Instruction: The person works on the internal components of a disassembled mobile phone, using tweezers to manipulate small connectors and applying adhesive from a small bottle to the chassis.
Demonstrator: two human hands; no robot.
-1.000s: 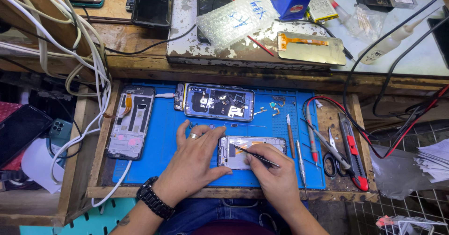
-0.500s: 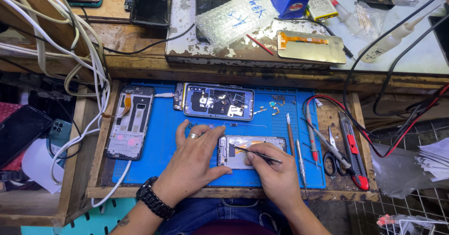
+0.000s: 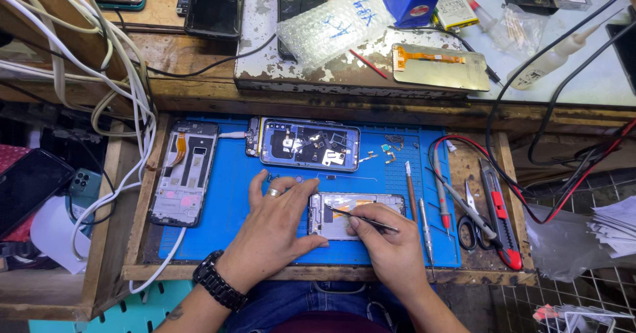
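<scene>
An opened phone frame (image 3: 338, 215) lies on a blue work mat (image 3: 232, 181) in a wooden drawer. My left hand (image 3: 275, 224), with a ring and a black wristwatch, lies flat on the mat and presses the frame's left end. My right hand (image 3: 391, 243) holds thin tweezers (image 3: 361, 218) whose tip points left into the open frame. A second opened phone (image 3: 309, 144) with small loose parts sits just beyond my hands.
A third stripped phone frame (image 3: 184, 173) lies at the mat's left with white cables. Screwdrivers (image 3: 424, 214), scissors (image 3: 469, 224) and a red cutter (image 3: 498, 214) lie at the right. Phones, a bubble-wrap pouch (image 3: 334, 22) and a screen panel (image 3: 440, 67) crowd the bench behind.
Both hands stay on the phone frame; the tweezers' tip has shifted only slightly inside it.
</scene>
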